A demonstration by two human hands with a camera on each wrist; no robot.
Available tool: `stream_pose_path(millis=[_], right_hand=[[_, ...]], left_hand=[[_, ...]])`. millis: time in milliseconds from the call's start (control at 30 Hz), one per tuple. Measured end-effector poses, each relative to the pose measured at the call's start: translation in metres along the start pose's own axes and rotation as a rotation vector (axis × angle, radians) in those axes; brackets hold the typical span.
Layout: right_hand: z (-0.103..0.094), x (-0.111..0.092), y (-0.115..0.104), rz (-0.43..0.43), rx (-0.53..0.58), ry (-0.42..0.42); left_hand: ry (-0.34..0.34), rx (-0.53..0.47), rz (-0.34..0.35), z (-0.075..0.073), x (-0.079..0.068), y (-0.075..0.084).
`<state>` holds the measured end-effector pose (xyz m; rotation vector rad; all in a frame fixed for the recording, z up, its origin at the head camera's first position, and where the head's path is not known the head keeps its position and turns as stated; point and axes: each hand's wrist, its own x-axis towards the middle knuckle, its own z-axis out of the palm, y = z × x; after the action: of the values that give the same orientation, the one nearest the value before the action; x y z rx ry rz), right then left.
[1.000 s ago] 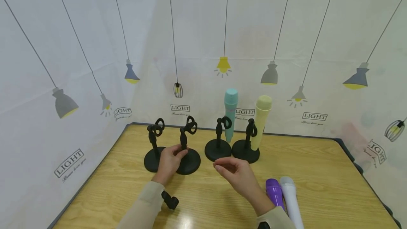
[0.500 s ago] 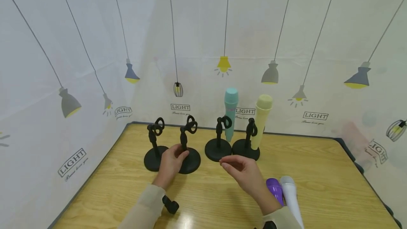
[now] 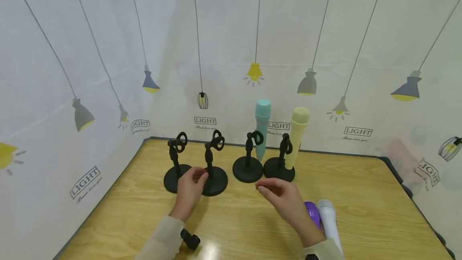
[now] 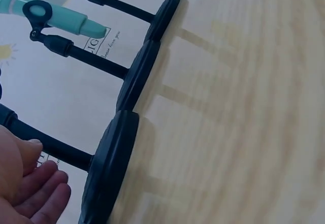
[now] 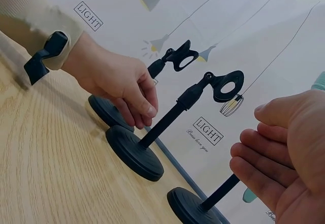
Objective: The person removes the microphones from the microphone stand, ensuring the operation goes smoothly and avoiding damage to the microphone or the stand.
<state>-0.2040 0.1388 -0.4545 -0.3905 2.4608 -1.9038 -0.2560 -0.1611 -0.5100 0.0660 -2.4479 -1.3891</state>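
My left hand (image 3: 190, 191) is beside the pole of a black desktop microphone stand (image 3: 217, 185), second from left. In the right wrist view its fingers hang loosely curled, a small gap from the pole. Another stand (image 3: 171, 180) is just left of that hand. My right hand (image 3: 285, 202) hovers over the table with fingers loosely bent and nothing in them. Behind it, a third stand (image 3: 249, 171) carries a teal microphone (image 3: 263, 111), and a fourth stand (image 3: 273, 168) carries a yellow microphone (image 3: 299, 125). The two left stands have bare ring clips.
A purple microphone (image 3: 312, 211) and a white microphone (image 3: 329, 220) lie side by side on the wooden table (image 3: 379, 208), partly behind my right forearm. A lamp-printed cloth (image 3: 231, 31) hangs close behind the stands and along the left side.
My left hand lets go of the second stand's pole and draws back slightly to the left. My right hand drifts a little to the right. The stands and microphones stay put.
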Motion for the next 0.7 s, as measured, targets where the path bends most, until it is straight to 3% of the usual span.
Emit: stream_pose_path(millis=[167, 367, 567, 700], right_hand=[[-0.002, -0.001, 0.000, 0.009, -0.003, 0.015], [-0.003, 0.000, 0.000, -0.004, -0.021, 0.040], [-0.007, 0.003, 0.002, 0.000, -0.028, 0.069], [-0.009, 0.006, 0.004, -0.007, -0.042, 0.093]], left_hand=[[-0.018, -0.053, 0.054, 0.003, -0.008, -0.002], [-0.162, -0.142, 0.098, 0.011, -0.015, 0.004], [-0.293, -0.163, 0.089, 0.020, -0.016, 0.015], [-0.341, -0.152, 0.118, 0.027, -0.014, 0.023]])
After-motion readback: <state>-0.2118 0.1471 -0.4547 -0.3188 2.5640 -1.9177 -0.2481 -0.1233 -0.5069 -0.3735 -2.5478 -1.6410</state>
